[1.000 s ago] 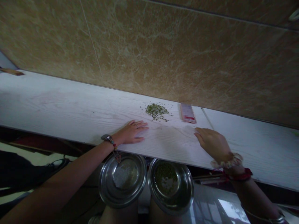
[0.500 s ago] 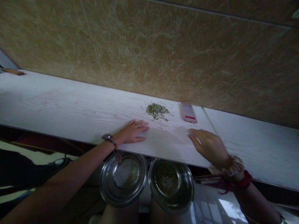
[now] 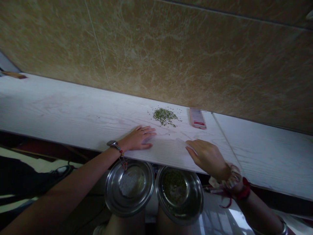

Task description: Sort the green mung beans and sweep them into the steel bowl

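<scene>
My left hand (image 3: 139, 137) lies flat on the white wooden ledge (image 3: 61, 107), fingers spread, a ring on one of them. Just beyond its fingertips is a loose scatter of small green beans (image 3: 163, 116), perhaps mung beans. My right hand (image 3: 204, 155) pinches a thin, whitish, see-through sheet (image 3: 182, 142) over the ledge; its exact kind is unclear. Below the ledge, a steel bowl (image 3: 110, 199) with pale contents rests on one leg. Another steel bowl (image 3: 195, 199), with green beans in it, sits on the other leg.
A phone (image 3: 198, 118) lies by the tiled wall (image 3: 146, 58), right of the beans. A brown wooden piece (image 3: 14, 75) is at the ledge's far left end. A dark-clothed leg and shoe (image 3: 61, 171) show at lower left.
My right hand has moved left and slightly toward me with the whitish sheet, which now looks edge-on. My left hand, the beans and both bowls have stayed put.
</scene>
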Motion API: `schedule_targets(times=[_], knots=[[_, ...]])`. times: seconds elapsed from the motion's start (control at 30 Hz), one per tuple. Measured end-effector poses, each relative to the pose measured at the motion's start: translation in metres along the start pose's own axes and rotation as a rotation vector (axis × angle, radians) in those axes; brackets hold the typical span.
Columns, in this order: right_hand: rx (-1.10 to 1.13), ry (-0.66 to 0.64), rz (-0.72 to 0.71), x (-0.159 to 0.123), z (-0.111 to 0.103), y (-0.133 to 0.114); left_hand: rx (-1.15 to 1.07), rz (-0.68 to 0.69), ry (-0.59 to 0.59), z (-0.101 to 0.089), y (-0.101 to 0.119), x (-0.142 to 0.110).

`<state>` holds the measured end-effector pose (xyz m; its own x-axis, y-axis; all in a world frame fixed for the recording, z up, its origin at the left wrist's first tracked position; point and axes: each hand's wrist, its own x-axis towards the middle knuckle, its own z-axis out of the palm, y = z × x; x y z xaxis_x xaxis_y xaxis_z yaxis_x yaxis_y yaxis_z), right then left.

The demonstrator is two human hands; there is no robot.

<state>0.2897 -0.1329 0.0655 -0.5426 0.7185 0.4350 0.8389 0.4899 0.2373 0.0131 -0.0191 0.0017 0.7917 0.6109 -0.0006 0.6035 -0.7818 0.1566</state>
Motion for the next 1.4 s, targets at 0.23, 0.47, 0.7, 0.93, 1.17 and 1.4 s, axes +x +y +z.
schedule_targets(times=[0.23,0.47,0.7,0.93,1.17,1.4], knots=[[0.043,0.132,-0.081,0.007,-0.003,0.007,-0.013,-0.005,-0.004,0.000,0.001,0.000],[0.219,0.171,-0.139,0.009,0.013,0.022,0.026,-0.022,-0.021,-0.002,0.002,0.000],[0.351,0.037,-0.154,-0.007,0.001,0.032,0.025,-0.026,-0.013,0.000,0.002,-0.001],[0.216,0.014,-0.008,-0.018,-0.004,0.038,0.006,-0.020,-0.007,-0.002,0.003,-0.002],[0.002,0.005,0.054,-0.028,0.003,0.030,0.000,0.007,0.009,-0.001,0.001,-0.002],[0.059,0.107,-0.083,-0.020,-0.014,-0.001,-0.007,0.004,-0.008,-0.002,0.001,-0.002]])
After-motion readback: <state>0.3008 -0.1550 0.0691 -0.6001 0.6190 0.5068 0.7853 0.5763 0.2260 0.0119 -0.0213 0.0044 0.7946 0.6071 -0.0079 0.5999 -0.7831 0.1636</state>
